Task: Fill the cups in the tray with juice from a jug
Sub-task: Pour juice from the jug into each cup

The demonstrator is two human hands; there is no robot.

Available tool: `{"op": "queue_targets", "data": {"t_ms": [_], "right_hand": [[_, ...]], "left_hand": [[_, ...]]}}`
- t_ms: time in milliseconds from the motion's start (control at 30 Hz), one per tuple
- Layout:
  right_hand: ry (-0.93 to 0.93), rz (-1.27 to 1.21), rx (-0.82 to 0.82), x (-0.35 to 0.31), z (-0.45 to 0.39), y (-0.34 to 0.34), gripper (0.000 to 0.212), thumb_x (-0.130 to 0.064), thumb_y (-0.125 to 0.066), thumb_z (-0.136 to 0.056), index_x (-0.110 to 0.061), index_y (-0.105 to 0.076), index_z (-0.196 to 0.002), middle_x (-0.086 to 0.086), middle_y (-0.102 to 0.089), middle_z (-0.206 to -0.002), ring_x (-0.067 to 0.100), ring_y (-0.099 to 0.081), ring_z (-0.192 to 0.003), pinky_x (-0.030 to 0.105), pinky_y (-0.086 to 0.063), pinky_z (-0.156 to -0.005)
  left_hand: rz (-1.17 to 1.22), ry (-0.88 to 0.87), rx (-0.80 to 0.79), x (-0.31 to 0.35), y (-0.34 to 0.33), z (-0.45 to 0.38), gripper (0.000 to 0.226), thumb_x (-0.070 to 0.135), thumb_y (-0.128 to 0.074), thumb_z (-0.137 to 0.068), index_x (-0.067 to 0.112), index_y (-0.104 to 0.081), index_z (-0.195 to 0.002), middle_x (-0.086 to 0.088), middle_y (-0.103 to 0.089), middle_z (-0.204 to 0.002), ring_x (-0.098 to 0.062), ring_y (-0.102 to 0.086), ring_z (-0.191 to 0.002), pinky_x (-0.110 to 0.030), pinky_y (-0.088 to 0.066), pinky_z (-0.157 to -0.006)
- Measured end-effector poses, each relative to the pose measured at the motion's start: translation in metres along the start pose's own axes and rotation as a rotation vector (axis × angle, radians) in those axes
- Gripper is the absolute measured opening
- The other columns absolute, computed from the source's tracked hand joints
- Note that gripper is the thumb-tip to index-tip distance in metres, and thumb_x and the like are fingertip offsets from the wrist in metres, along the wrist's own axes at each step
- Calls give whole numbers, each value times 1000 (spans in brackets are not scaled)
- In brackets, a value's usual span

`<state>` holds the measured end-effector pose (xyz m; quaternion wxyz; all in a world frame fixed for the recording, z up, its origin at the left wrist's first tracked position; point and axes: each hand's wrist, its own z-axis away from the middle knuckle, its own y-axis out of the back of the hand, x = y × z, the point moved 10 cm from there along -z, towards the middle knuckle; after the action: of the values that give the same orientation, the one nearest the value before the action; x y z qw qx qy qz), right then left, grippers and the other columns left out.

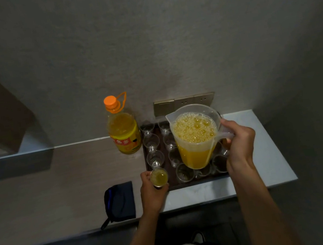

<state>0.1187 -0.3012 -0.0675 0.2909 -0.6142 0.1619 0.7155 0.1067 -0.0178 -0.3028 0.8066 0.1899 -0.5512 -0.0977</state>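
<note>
Seemingly clear plastic jug (194, 138), frothy juice, small round cup (159, 177)

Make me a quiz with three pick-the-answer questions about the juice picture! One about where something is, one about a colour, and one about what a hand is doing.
1. Where does the juice bottle stand?
A. Just left of the tray
B. Inside the tray
C. On the floor

2. What colour is the bottle's cap?
A. Blue
B. Orange
C. White

3. What is the left hand doing?
A. Resting flat on the counter
B. Holding a small cup with juice in it
C. Gripping the dark pouch

Answers:
1. A, the bottle stands on the counter against the tray's left edge.
2. B, the cap and its loop are bright orange.
3. B, its fingers wrap round the yellow-filled cup at the tray's near left corner, while the right hand holds the jug by its handle above the tray.
</note>
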Motion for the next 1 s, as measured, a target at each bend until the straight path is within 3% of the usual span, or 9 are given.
{"op": "queue_targets", "data": {"t_ms": [200, 300, 400, 500, 633, 800, 1000], "right_hand": [[10, -10, 14, -2, 3, 8, 32, -15, -67, -93, -17, -77, -62, -2, -67, -61, 25, -65, -75, 42, -50, -78], [13, -23, 10, -5, 6, 11, 36, -13, -67, -92, -18, -77, -58, -3, -66, -58, 22, -64, -71, 39, -50, -75], [8, -30, 7, -5, 8, 15, 36, -14, -67, -92, -17, -76, -58, -4, -66, -59, 23, -64, -71, 37, -50, -71], [-2, -41, 10, -4, 9, 20, 33, -14, -66, -93, -16, -73, -61, -3, -66, -60, 22, -64, -70, 34, -50, -65], [2, -39, 14, -5, 11, 24, 36, -14, -65, -94, -16, -74, -58, -3, -66, -61, 23, -65, -72, 33, -51, -62], [-4, -53, 13, -6, 10, 30, 37, -17, -67, -90, -21, -74, -54, -4, -64, -58, 30, -63, -78, 37, -51, -68], [13, -32, 15, -12, 6, 39, 37, -14, -66, -93, -17, -74, -57, -2, -64, -60, 29, -63, -77, 39, -51, -72]], "left_hand": [[6, -1, -11, 5, -3, 3, 73, 14, -92, -68, 23, -40, -118, 10, -61, -100, -14, -61, -90, -24, -44, -73], [10, 1, 0, 9, -2, 7, 79, 13, -93, -65, 25, -39, -121, 3, -60, -111, -17, -59, -99, -24, -43, -81], [-2, 8, 45, 8, 2, 9, 88, 16, -97, -57, 26, -40, -123, -2, -55, -123, -23, -57, -113, -35, -49, -93], [-59, 13, 97, 9, 8, 13, 95, 21, -98, -54, 17, -43, -132, -8, -49, -131, -28, -45, -124, -42, -43, -105], [-168, -78, 111, 27, 11, 19, 96, 26, -96, -57, 15, -43, -136, -9, -41, -137, -28, -32, -131, -32, -25, -106], [-268, -182, 52, 44, -4, 23, 89, 32, -92, -62, 23, -45, -136, -3, -31, -144, -22, -22, -134, -27, -22, -106], [-428, -277, 37, 60, -29, 29, 85, 52, -87, -64, 31, -49, -137, -3, -17, -156, -26, -11, -145, -47, -21, -119]]}}
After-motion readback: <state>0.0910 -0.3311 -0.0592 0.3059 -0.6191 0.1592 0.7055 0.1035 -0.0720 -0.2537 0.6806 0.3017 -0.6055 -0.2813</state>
